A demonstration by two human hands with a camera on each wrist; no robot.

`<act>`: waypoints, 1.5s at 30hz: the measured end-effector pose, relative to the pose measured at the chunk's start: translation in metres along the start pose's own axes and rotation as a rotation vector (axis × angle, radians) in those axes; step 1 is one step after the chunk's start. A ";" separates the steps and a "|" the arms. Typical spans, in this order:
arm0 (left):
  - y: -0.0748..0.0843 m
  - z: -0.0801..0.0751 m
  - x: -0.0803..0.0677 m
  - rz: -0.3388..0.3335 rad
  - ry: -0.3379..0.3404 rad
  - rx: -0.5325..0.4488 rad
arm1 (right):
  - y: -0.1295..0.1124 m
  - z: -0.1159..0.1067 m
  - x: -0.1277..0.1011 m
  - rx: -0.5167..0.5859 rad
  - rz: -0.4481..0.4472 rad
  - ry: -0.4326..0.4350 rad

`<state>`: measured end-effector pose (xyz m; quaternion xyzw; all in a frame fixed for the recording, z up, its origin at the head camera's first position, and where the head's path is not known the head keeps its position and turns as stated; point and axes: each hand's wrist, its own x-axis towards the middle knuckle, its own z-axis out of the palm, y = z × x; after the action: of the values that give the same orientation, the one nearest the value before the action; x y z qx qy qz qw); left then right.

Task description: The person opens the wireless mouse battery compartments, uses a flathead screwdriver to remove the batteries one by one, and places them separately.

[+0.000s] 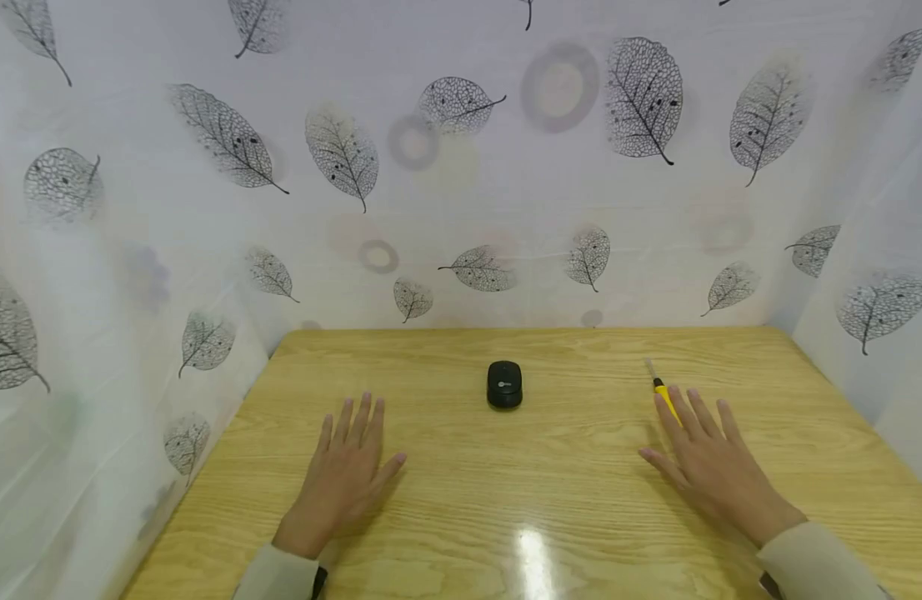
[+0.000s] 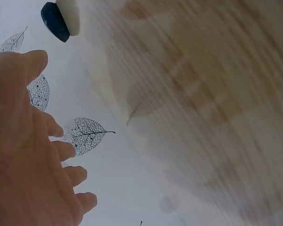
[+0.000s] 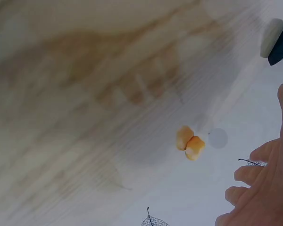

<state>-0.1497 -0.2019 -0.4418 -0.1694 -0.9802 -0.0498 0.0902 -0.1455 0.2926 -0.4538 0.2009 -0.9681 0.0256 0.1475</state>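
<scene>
Resting flat on the wooden table [image 1: 446,500], both your hands lie open and hold nothing. Your right hand [image 1: 712,467] lies partly over the yellow-handled screwdriver [image 1: 662,393], fingers straight, its tip pointing far. Your left hand [image 1: 344,471] sits well apart from the black mouse [image 1: 503,384] at far centre. You look set to start: curling the right fingers round the handle seems next.

wooden table [image 1: 461,533], leaf-print curtain [image 1: 461,167], perhaps plastic.
</scene>
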 end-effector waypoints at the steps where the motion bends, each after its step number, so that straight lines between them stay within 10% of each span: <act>1: 0.000 0.000 0.000 0.002 -0.002 -0.005 | -0.001 0.000 0.001 0.001 -0.002 0.001; 45: 0.046 0.002 0.076 0.165 -0.289 -0.231 | -0.077 0.025 0.099 0.144 -0.197 -0.107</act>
<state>-0.2050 -0.1336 -0.4260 -0.2637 -0.9535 -0.1294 -0.0678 -0.2083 0.1817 -0.4494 0.3064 -0.9458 0.0695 0.0824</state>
